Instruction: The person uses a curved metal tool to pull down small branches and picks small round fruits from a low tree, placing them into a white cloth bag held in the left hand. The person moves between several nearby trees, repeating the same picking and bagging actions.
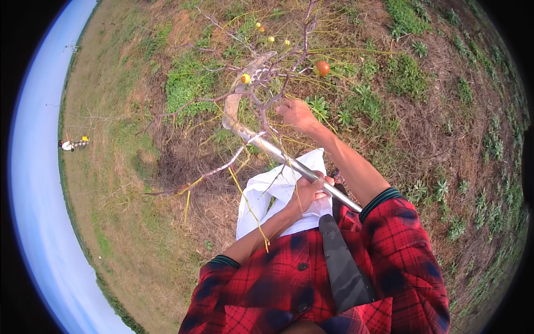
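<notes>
My left hand (308, 193) is closed around the metal tube handle of a sickle (275, 151), in front of my waist. The sickle's curved, worn blade (232, 106) reaches up behind the bare twigs. A white cloth or bag (267, 190) hangs below the left hand; whether the fingers also grip it I cannot tell. My right hand (297, 115) is beside a fruit branch (263, 115), fingers curled, and its grip is unclear. A red-brown, jujube-like fruit (321, 68) hangs above it. A yellow-green fruit (245, 78) shows in front of the blade.
Several small yellowish fruits (271, 39) hang farther up. A pale, thin branch (233, 160) crosses in front of the sickle handle. Dry grass and green weeds (190, 85) cover the ground. A dark strap (342, 267) lies over my plaid shirt. Another person (71, 145) stands far off at left.
</notes>
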{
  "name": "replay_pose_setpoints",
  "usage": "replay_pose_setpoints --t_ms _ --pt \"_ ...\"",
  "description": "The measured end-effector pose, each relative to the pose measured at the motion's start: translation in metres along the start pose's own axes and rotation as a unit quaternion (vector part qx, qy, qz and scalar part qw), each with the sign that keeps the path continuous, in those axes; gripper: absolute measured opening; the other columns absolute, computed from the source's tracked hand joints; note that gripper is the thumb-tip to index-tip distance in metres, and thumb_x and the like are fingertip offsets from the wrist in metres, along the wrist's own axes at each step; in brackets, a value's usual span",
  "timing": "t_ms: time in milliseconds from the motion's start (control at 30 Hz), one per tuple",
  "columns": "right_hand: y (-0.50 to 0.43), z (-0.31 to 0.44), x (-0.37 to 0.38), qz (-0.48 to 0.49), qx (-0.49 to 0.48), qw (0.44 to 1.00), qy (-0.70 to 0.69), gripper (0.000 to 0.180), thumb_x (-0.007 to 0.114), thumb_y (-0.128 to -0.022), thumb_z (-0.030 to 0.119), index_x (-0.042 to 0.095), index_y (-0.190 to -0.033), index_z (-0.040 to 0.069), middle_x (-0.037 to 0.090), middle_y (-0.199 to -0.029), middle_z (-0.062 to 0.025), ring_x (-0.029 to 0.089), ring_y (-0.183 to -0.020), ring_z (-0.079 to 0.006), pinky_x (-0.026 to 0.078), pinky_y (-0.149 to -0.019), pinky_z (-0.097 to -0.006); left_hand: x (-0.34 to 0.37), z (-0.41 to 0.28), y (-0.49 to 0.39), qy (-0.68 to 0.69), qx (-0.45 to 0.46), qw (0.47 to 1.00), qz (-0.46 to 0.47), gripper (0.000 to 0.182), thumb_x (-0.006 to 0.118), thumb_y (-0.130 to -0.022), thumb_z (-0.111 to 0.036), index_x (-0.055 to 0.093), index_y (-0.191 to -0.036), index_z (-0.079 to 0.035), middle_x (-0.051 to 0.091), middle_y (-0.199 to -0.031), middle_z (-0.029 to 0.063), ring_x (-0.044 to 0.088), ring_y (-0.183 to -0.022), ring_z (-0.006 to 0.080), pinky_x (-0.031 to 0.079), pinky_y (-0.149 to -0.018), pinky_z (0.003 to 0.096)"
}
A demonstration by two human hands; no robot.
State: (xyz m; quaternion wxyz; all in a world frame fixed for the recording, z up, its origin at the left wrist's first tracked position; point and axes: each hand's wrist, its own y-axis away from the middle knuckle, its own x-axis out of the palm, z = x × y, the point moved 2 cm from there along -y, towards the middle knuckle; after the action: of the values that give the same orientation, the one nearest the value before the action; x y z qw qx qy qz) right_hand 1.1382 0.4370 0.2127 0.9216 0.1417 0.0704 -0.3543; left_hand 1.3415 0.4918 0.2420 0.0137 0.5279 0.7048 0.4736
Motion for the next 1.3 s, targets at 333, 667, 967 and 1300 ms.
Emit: replay_pose_setpoints --t_ms 333,667,967,1300 --pt "0.031 -0.007 -0.078 -0.056 0.217 0.882 -0.415 0.024 0.047 -0.091 0.028 0.059 -0.088 0.008 0.050 -0.071 0.0007 0.038 -0.052 -0.0057 0.027 -0.041 -0.0215 -0.001 -0.004 0.003 -0.003 0.001 1.000 -0.002 0.015 0.049 -0.098 -0.018 0.051 -0.108 -0.008 0.062 -0.110 0.0129 0.060 -0.105 0.0233 0.053 -0.089 0.0393" --pt "-0.019 -0.045 -0.090 -0.215 0.160 0.857 -0.440 0.018 0.057 -0.090 0.015 0.052 -0.106 0.008 0.047 -0.063 0.0015 0.036 -0.044 -0.0062 0.028 -0.037 -0.0234 -0.001 -0.006 0.010 -0.047 -0.004 0.999 -0.011 0.012 0.047 -0.098 -0.018 0.051 -0.104 -0.008 0.062 -0.109 0.0106 0.061 -0.102 0.0208 0.051 -0.089 0.0357" --pt "-0.044 -0.045 -0.092 -0.211 0.121 0.859 -0.451 0.020 0.058 -0.090 0.014 0.053 -0.109 0.008 0.048 -0.065 0.0009 0.036 -0.045 -0.0051 0.028 -0.037 -0.0219 -0.010 0.001 0.006 -0.024 0.003 1.000 0.008 0.011 0.051 -0.097 -0.017 0.051 -0.105 -0.009 0.062 -0.109 0.0119 0.061 -0.102 0.0218 0.050 -0.090 0.0369" --pt "-0.046 -0.075 -0.093 -0.229 0.098 0.869 -0.428 0.007 0.059 -0.090 0.013 0.055 -0.089 0.006 0.052 -0.064 -0.0017 0.044 -0.048 -0.0091 0.034 -0.041 -0.0235 -0.014 0.003 0.005 -0.034 0.007 0.999 0.009 0.014 0.054 -0.095 -0.019 0.052 -0.106 -0.009 0.063 -0.108 0.0116 0.061 -0.100 0.0208 0.049 -0.089 0.0361"
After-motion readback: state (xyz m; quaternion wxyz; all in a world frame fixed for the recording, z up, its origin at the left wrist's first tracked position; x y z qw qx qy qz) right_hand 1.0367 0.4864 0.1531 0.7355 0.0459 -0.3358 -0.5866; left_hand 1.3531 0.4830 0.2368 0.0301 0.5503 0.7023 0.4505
